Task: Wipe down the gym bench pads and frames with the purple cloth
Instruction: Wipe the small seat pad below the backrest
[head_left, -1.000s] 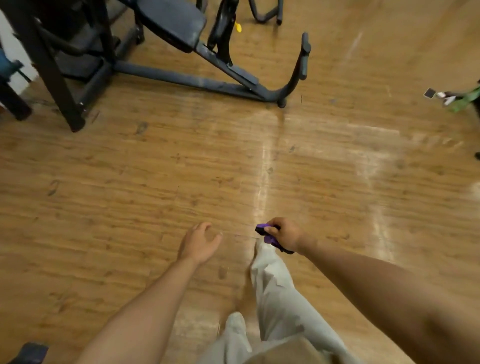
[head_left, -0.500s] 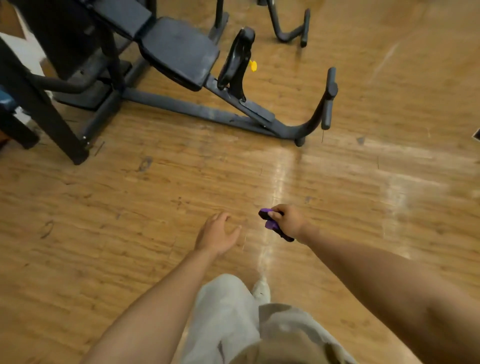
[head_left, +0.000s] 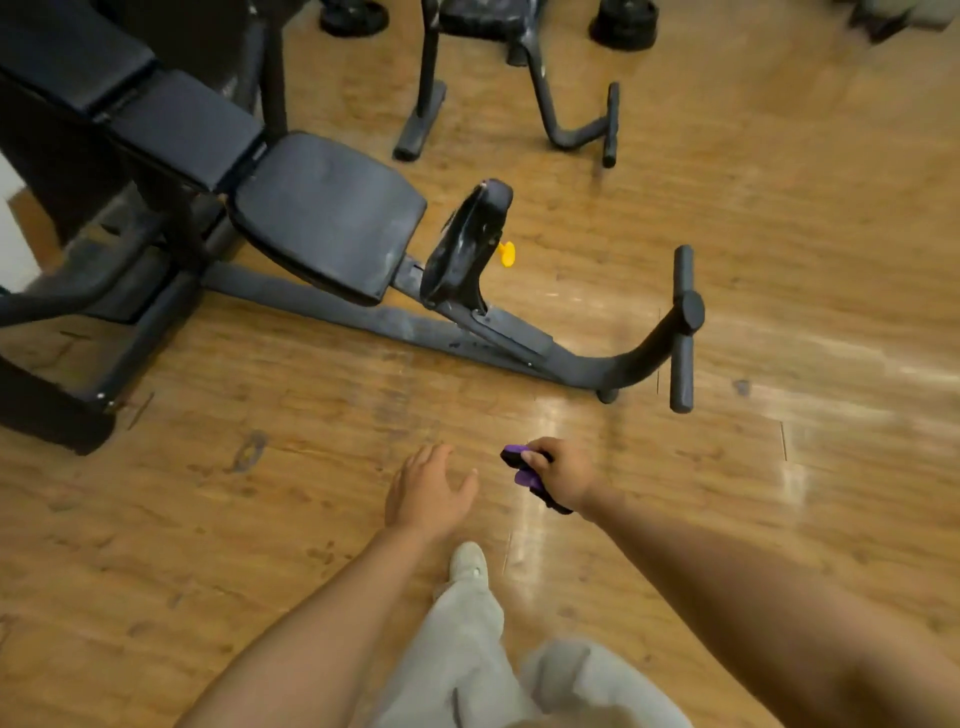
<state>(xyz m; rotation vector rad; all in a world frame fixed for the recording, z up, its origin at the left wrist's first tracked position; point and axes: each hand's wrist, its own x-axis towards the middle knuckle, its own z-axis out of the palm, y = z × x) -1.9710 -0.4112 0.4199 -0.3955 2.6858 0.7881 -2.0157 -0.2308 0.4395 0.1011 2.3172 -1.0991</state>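
Note:
A black gym bench stands ahead on the wooden floor, its seat pad (head_left: 324, 215) in the upper middle and its back pad (head_left: 156, 111) further left. Its dark frame (head_left: 363, 317) runs right to a curved foot bar (head_left: 681, 327). A worn black roller pad (head_left: 470, 241) rises beside the seat. My right hand (head_left: 558, 470) grips a bunched purple cloth (head_left: 522, 467) in the air, well short of the bench. My left hand (head_left: 428, 488) hangs beside it with relaxed fingers, holding nothing.
A second dark bench frame (head_left: 550, 98) stands at the top middle, with black weight plates (head_left: 623, 23) behind it. A small yellow knob (head_left: 506, 253) shows by the roller pad. My light trousers and a pale shoe (head_left: 467, 564) are below my hands.
The bench has come closer and lower in view as I step toward it. Both hands keep their pose, the right still gripping the cloth.

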